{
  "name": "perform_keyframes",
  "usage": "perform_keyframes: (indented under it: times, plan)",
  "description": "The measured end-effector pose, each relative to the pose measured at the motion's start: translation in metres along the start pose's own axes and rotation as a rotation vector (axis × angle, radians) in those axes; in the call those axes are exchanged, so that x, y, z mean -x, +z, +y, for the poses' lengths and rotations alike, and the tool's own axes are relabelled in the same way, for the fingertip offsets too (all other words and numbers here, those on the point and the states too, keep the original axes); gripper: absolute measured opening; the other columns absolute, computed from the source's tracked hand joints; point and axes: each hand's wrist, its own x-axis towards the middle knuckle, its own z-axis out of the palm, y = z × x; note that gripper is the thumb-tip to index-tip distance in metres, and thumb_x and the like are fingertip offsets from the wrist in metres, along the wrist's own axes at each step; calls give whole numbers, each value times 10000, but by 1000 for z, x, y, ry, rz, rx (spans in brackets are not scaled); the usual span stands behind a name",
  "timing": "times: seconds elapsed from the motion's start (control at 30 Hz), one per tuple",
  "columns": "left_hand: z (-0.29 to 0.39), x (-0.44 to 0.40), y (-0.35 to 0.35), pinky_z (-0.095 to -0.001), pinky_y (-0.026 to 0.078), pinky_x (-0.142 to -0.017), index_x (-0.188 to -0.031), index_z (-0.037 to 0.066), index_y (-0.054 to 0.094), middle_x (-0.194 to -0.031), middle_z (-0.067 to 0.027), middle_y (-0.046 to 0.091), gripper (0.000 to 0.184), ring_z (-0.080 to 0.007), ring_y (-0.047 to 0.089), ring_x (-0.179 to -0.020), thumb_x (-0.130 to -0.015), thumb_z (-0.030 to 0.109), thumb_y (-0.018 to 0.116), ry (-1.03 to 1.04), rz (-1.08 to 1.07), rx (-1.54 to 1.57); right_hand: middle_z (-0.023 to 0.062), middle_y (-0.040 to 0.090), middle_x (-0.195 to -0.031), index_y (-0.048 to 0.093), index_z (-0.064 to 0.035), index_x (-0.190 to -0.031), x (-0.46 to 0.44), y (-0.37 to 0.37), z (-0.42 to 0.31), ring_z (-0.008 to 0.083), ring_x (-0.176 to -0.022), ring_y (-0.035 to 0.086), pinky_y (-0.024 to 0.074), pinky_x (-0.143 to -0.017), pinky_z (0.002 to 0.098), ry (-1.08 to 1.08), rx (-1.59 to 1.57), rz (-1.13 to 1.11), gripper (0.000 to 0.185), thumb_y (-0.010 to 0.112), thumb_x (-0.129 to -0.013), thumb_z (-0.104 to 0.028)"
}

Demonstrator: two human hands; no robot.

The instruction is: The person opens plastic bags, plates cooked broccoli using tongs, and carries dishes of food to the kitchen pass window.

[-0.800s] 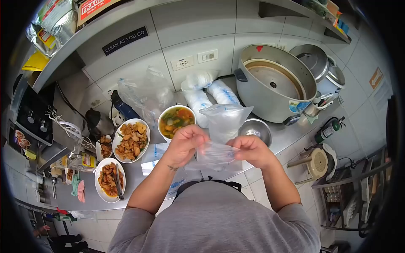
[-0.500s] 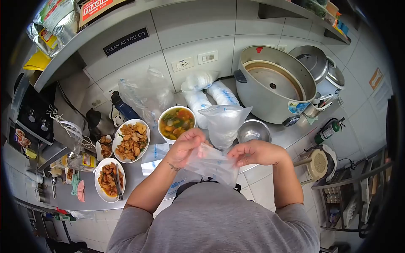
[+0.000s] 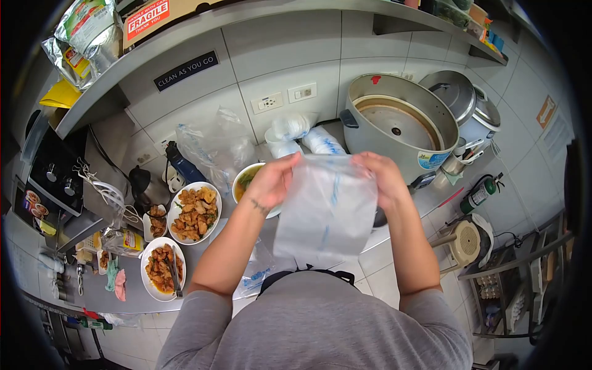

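A clear plastic bag (image 3: 325,213) with faint blue print is stretched flat in front of my chest. My left hand (image 3: 275,183) pinches its upper left corner, and my right hand (image 3: 383,179) grips the upper right one. Behind my left hand, partly covered, stands a white bowl of soup (image 3: 244,182). Stacked white plastic cups (image 3: 324,142) in clear wrapping lie just beyond the bag. The bag hides most of the steel bowl by my right hand.
At left are plates of fried chicken pieces (image 3: 196,213) and saucy chicken (image 3: 161,268) with tongs. A loose plastic bag bundle (image 3: 219,143) rests near the wall. A large rice cooker pot (image 3: 401,126) takes up the back right. A metal shelf (image 3: 296,7) overhangs the counter.
The bag, bunched between my hands before, is now raised and spread out flat. Both hands have moved up and forward, and my right hand now grips a corner.
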Motion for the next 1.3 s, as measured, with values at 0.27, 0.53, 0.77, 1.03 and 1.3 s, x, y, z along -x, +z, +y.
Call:
perform_keyframes:
  times: [0.27, 0.53, 0.77, 1.03, 1.3]
  plan:
    - [-87, -49, -42, -377, 518, -740, -818, 0, 654, -845, -80, 643, 192, -255, 639, -753, -899, 150, 565, 267, 606, -356, 69, 581, -685, 623, 15, -773, -51, -47, 104, 172, -639, 558, 457, -614, 312, -132, 799, 458, 159, 683, -767, -132]
    - [-99, -41, -76, -355, 440, -904, -1192, -45, 532, -1093, -208, 619, 413, -293, 585, -1052, -961, 297, 517, 507, 527, -964, 77, 615, -1214, 544, -7, -1268, -33, -58, 79, 188, -1095, 568, 438, -905, 323, -324, 254, 154, 512, 696, -787, -92]
    - [-164, -38, -93, -350, 315, -1057, -1388, -7, 350, -1342, -160, 475, 598, -242, 432, -1259, -963, 373, 532, 516, 241, -997, 118, 515, -1330, 474, -13, -1342, -16, -65, 146, 217, -1250, 456, 346, -1045, 346, -199, 657, 108, 680, 774, -777, -242]
    - [-146, -53, -89, -370, 348, -1050, -1424, -22, 298, -1366, -254, 448, 762, -328, 458, -1268, -874, 368, 655, 433, 175, -958, 124, 526, -1278, 405, 8, -1357, -29, -23, 122, 187, -1149, 516, 409, -979, 315, -361, 465, 135, 694, 764, -788, -161]
    - [-131, 58, -121, -438, 328, -1068, -1261, 36, 526, -1273, -184, 550, 469, -362, 462, -1223, -863, 250, 649, 583, 542, -1351, 97, 505, -1238, 382, 4, -1335, 10, -47, 170, 195, -1114, 503, 403, -965, 310, -575, 702, 363, 581, 676, -864, -167]
